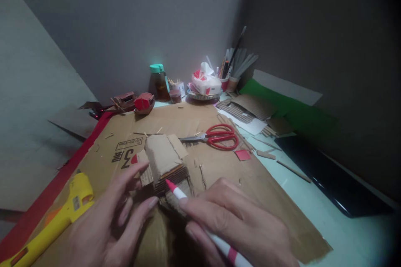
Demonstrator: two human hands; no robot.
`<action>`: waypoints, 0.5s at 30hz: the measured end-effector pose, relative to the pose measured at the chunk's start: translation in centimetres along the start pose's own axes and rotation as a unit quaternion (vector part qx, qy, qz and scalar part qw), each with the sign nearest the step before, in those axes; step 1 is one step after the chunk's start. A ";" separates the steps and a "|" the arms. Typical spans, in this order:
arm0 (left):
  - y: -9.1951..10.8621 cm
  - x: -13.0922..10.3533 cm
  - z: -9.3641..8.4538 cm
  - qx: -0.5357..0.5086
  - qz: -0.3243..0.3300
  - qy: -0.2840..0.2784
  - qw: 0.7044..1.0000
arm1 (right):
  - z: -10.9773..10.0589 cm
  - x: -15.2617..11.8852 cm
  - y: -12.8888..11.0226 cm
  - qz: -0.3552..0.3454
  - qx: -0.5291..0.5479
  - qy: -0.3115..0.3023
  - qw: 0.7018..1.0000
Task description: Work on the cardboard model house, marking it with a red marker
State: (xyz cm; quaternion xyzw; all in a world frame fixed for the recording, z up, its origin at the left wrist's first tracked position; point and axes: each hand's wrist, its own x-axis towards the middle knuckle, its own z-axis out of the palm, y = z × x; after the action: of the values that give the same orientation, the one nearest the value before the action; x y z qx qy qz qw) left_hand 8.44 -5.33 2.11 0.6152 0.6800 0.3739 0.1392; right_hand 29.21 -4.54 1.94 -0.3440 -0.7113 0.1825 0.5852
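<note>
The left hand (109,221) steadies the partly built cardboard model (163,162) with spread fingers; the right hand (238,225), closed around a red-tipped pen (188,200), touches its corrugated edge.

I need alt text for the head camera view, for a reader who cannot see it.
Two bare hands work on a small brown corrugated-cardboard model: the left hand steadies it, and the right hand holds a white pen with a red tip against it. Around them lie a flat brown cardboard sheet, red-handled scissors and a yellow glue gun.
</note>
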 end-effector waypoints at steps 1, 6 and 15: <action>0.2 0.1 0.0 -0.008 0.012 0.009 1.000 | -0.1 0.0 0.0 0.007 0.003 -0.007 1.000; 0.9 1.0 -0.1 -0.059 0.036 0.048 0.996 | 0.1 0.1 0.1 0.032 0.021 0.019 0.999; 0.5 0.9 -0.6 -0.161 -0.040 -0.001 0.986 | -0.6 0.6 1.0 0.003 -0.007 0.030 1.000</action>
State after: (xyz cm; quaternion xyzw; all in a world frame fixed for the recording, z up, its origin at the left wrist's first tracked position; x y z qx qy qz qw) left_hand 8.26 -4.74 3.12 0.5572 0.6348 0.4724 0.2519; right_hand 29.98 -3.50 1.85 -0.3555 -0.6934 0.1690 0.6036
